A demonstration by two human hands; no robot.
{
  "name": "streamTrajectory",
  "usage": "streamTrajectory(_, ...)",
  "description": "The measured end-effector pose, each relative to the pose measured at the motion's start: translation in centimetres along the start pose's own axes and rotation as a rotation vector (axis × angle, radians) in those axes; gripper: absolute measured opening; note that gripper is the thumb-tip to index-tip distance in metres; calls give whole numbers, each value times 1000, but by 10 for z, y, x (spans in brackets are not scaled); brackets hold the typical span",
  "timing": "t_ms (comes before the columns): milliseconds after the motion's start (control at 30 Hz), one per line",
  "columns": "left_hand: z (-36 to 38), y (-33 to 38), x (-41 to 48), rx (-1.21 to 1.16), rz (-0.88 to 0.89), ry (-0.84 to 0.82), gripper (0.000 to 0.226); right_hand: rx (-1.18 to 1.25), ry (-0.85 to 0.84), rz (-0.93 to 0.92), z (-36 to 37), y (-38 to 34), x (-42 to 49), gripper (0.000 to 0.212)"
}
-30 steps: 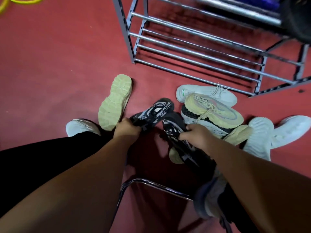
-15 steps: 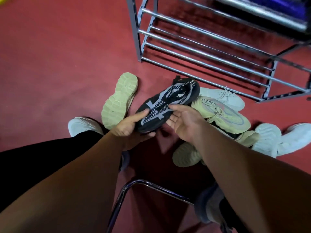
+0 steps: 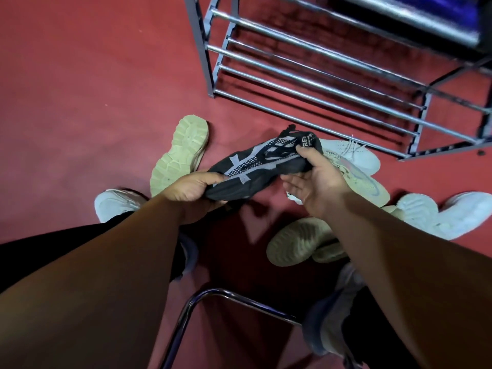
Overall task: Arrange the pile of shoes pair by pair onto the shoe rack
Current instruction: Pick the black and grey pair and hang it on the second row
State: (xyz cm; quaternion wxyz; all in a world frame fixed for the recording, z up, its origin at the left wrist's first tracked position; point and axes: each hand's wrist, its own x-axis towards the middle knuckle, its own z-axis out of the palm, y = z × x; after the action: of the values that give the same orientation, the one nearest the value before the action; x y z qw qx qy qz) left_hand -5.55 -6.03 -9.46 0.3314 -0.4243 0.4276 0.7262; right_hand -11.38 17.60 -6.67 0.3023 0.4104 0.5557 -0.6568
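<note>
L hand [image 3: 191,190] tight round toe of black shoe [image 3: 255,169], R hand [image 3: 316,187] thumb + fingers round heel, nr shoe rack [image 3: 206,73]

Red floor [image 3: 80,89], chrome chair tube [image 3: 253,306] nearby

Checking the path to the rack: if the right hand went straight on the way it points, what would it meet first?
Past the black shoe that the right hand grips, only red floor, then likely the shoe rack at its lowest front rail, near the corner post; depth is unclear.
</note>
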Motion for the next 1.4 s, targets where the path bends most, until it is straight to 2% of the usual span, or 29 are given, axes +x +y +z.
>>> streamTrajectory(33,3,1,-1,-28,21,41,9,-11,16,-18,-1,-3,0,28)
streamTrajectory(100,3,0,1,-128,55,148,33,-9,45,-44,-4,-9,1,37)
streamTrajectory(167,0,-4,2,-114,55,279,52,27,57,-53,-9,-12,0,46)
streamTrajectory(300,-10,-18,9,184,-6,510,28,120,85,-75,-19,-18,-3,42)
streamTrajectory(367,-9,-21,10,270,-34,577,27,134,107,-56,-24,-17,-3,29)
streamTrajectory(433,-7,-22,14,279,-75,595,31,78,106,-13,-31,-10,-3,26)
streamTrajectory(500,-4,-21,19,323,-118,574,34,-27,85,35,-35,-3,-3,27)
streamTrajectory(600,9,-17,11,359,-159,517,16,-97,54,89,-38,1,-6,36)
streamTrajectory(633,9,-18,10,361,-163,502,17,-96,47,94,-39,1,-6,38)
streamTrajectory(700,3,-22,11,382,-175,489,33,-99,29,91,-41,0,-5,43)
streamTrajectory(767,-3,-27,10,360,-201,517,38,-111,19,86,-43,0,-5,47)
streamTrajectory(833,-6,-32,12,336,-223,530,31,-119,17,77,-44,0,-5,48)
streamTrajectory(933,-3,-40,11,356,-272,498,7,-116,31,67,-44,0,-6,46)
streamTrajectory(1033,-6,-46,14,404,-303,455,12,-122,34,76,-44,2,-6,44)
streamTrajectory(1200,-9,-52,11,511,-489,205,40,-116,34,73,-43,4,-5,39)
streamTrajectory(1300,0,-58,7,557,-542,5,38,-94,30,75,-43,5,-3,35)
streamTrajectory(1400,10,-60,6,594,-530,-91,32,-73,-20,95,-45,6,-3,27)
